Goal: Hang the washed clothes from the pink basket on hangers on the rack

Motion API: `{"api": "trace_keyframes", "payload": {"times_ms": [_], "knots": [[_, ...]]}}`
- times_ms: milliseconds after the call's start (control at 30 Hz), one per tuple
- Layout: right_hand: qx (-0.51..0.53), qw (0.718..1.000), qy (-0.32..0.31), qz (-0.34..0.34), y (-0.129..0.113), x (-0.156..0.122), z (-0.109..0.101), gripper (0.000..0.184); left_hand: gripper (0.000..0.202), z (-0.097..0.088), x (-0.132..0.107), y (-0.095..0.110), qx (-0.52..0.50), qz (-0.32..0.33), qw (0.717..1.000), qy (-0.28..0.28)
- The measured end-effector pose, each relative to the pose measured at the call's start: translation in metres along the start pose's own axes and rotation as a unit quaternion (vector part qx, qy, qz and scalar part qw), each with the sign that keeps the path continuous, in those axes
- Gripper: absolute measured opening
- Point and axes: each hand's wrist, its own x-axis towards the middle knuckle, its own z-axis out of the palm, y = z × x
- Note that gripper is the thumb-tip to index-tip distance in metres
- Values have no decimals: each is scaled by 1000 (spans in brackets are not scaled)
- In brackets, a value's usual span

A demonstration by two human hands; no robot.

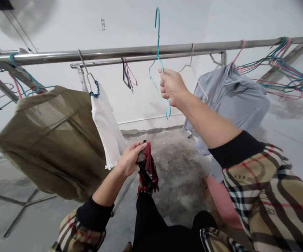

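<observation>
My right hand [173, 86] is closed around one side of a turquoise wire hanger [158, 45], whose hook rises above the metal rail. Nothing hangs on this hanger. Lower down, my left hand [131, 157] pinches a bunched red and black patterned cloth [148, 168], which dangles from the fingers. The kind of garment cannot be made out. Just behind the left hand hangs a white ribbed garment [106, 122] with a dark blue band at its hanger.
A metal clothes rail [130, 51] crosses in front of me. An olive shirt [59, 140] hangs left and a grey-blue garment [227, 94] right. Several coloured hangers [285, 73] crowd the right end. A pink item [223, 203] and a cardboard box [210, 199] are at lower right.
</observation>
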Motion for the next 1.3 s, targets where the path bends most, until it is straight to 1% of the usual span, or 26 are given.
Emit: {"api": "trace_keyframes", "payload": {"times_ms": [67,133,167,233,300,333,400,433,467,533,600,700,767,833,867,900,933,1000,1033,1067,1100,1133,1167,1233,1267,1300], "knots": [[-16,1000,3,-12,8,-28,-11,27,35,-4,1,5,-20,13,1000,11],[-33,999,12,-11,24,-70,-27,32,33,-7,2,10,-37,28,999,21],[-36,999,14,-7,35,-95,-37,34,33,-7,4,12,-44,36,998,28],[-28,999,45,-3,60,-146,-60,38,34,-8,6,16,-56,49,996,39],[-9,997,72,-13,86,-191,-86,36,35,-6,10,18,-64,57,995,44],[-7,997,71,-11,97,-210,-99,34,35,-5,12,19,-65,60,995,42],[-11,998,68,14,114,-240,-121,36,34,0,15,19,-56,64,996,27],[-23,997,66,34,118,-251,-129,36,33,3,17,19,-48,66,997,15],[-44,995,66,54,120,-260,-137,37,32,6,18,19,-38,66,997,3],[-115,988,62,88,114,-274,-147,40,31,14,20,17,-20,64,998,-16],[-211,971,59,95,101,-282,-154,40,29,22,22,14,-2,63,998,-24],[-329,940,49,74,84,-286,-159,34,27,35,22,7,22,66,997,-29],[-360,930,24,69,80,-281,-158,30,25,44,22,0,54,75,995,-46],[-354,933,-7,69,84,-272,-154,29,23,53,22,-8,139,101,981,-86],[-344,937,-15,63,88,-266,-151,29,20,57,22,-12,205,128,964,-108],[-332,941,-15,53,92,-260,-149,30,18,61,21,-15,283,161,937,-128],[-323,945,-10,41,96,-253,-146,32,15,65,21,-17,364,200,899,-142],[-315,949,13,15,100,-241,-143,33,12,72,18,-17,500,273,808,-151],[-313,949,28,3,100,-236,-143,32,12,75,16,-15,545,302,768,-147],[-310,950,43,-9,100,-230,-143,32,11,78,15,-12,573,324,739,-143],[-304,951,56,-19,99,-225,-145,31,10,82,13,-8,586,340,722,-140],[-295,952,71,-28,98,-221,-148,31,9,85,12,-3,588,350,716,-138],[-285,954,90,-36,97,-216,-151,30,8,89,11,2,584,354,717,-138],[-270,953,127,-53,97,-211,-159,30,12,95,10,10,575,343,729,-142],[-274,947,155,-69,99,-211,-163,30,14,98,11,13,575,335,734,-139],[-287,933,194,-92,102,-213,-165,32,16,99,11,14,578,332,734,-130]]}}
